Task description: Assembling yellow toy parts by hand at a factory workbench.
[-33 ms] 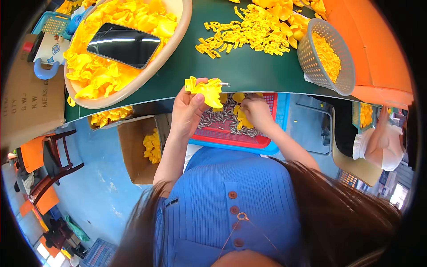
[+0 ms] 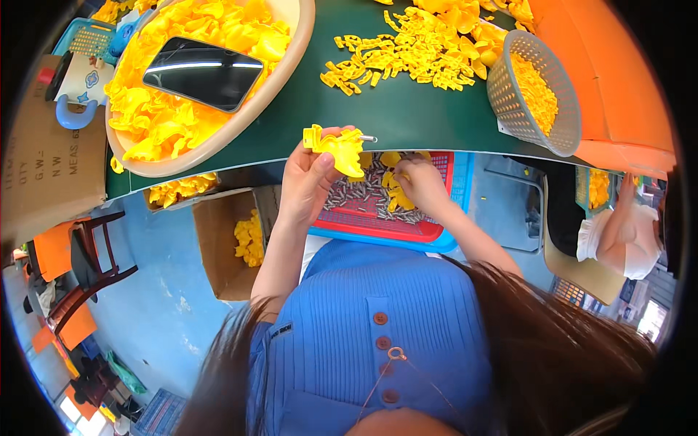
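My left hand (image 2: 311, 173) is closed around a yellow plastic part (image 2: 342, 150), holding it above the near edge of the green table. From the part's right end sticks a small silver metal pin (image 2: 368, 139). Lower and to the right, my right hand (image 2: 424, 182) reaches into a red tray (image 2: 425, 231). Its fingers are bent together beside yellow plastic pieces (image 2: 397, 196); what they grip, if anything, is hidden. Many short silver metal pins (image 2: 349, 193) lie scattered in the tray.
On the green table (image 2: 291, 120) stand a beige tub (image 2: 302, 43) of yellow parts with a phone (image 2: 203, 74) on top, and a grey perforated basket (image 2: 502, 91). Small yellow pieces (image 2: 407, 58) lie between them. An open carton (image 2: 218, 254) is at lower left. Another person (image 2: 625, 236) sits at right.
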Tool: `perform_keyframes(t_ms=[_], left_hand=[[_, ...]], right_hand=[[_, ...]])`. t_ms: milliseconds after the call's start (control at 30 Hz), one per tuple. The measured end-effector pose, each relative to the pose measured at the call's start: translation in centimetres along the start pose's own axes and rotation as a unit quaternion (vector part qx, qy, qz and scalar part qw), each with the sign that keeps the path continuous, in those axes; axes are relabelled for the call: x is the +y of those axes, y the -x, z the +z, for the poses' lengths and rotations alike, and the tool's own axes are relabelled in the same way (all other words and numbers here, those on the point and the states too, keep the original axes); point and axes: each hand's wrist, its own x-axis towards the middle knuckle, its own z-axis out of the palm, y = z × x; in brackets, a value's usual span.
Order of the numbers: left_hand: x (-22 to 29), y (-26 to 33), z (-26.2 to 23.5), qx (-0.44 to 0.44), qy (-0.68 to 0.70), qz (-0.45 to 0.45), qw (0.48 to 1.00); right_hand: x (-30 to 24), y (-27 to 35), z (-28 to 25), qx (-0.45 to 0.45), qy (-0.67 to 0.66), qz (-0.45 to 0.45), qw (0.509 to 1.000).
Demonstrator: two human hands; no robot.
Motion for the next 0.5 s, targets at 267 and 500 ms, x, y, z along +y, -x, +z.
perform_keyframes(t_ms=[267, 500], left_hand=[[-0.6, -0.2, 0.7, -0.027, 0.008, -0.014, 1.0], [-1.7, -0.5, 3.1, -0.032, -0.034, -0.008, 0.999]], right_hand=[[-4.6, -0.7, -10.2, 0.126, -0.319, 0.07, 0.937], [-8.0, -5.1, -12.1, 0.283, -0.239, -0.12, 0.921]])
